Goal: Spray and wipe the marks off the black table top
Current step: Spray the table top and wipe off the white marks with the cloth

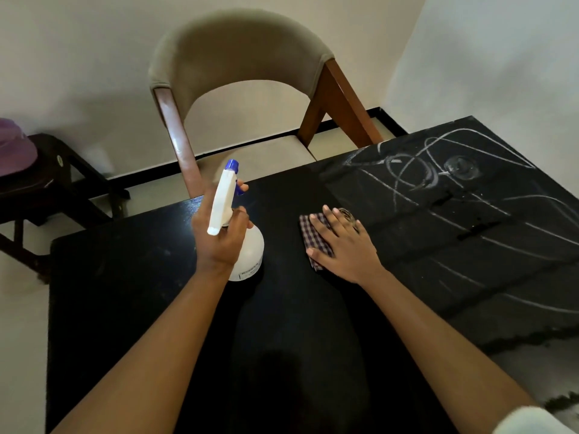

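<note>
The person's left hand (219,242) is wrapped round the neck of the white spray bottle (253,249), with one finger hooked over the blue trigger. The bottle stands nearly upright, leaning a little. Its spray head runs lengthwise away from the person, and the blue nozzle (232,165) points at the chair (238,54) beyond it. I cannot tell whether its base touches the black bench (125,277) or hangs just over it.

Right of the bottle, the right hand (341,245) lies flat with fingers spread on a folded checked cloth (308,228), pressing it to the bench. Its long side runs away from the person, and most of it is hidden under the palm.

Further right of the bottle, past the cloth, white scrawled marks (416,170) loop and streak across the bench top. Nothing stands between them and the cloth.

Well left of the bottle, off the bench, a dark stool (59,170) carries a purple cap (14,148).
</note>
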Demonstrator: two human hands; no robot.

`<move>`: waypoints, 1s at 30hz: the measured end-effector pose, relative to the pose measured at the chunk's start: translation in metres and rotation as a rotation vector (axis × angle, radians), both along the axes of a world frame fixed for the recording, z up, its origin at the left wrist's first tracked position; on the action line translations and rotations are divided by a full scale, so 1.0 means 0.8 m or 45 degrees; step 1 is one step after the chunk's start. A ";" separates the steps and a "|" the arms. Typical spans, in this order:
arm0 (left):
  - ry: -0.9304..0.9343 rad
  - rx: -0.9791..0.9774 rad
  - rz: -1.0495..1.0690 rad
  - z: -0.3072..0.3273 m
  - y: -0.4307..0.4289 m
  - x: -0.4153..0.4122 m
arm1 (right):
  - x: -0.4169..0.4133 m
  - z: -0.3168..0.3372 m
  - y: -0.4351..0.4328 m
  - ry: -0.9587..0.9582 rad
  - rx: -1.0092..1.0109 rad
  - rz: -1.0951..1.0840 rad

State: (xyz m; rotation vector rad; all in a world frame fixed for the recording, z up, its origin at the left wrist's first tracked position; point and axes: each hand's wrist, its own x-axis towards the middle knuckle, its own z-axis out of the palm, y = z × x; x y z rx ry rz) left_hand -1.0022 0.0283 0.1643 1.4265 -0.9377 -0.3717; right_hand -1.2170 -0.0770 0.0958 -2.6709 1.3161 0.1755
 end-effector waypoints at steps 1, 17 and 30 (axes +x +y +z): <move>-0.002 -0.005 -0.002 0.000 0.001 -0.001 | 0.009 -0.001 -0.011 -0.014 -0.001 0.002; -0.033 0.122 0.145 -0.007 0.001 -0.007 | 0.112 0.004 -0.148 -0.034 -0.007 0.026; 0.091 0.348 -0.017 0.038 0.041 -0.030 | -0.105 0.012 0.091 0.002 0.027 -0.092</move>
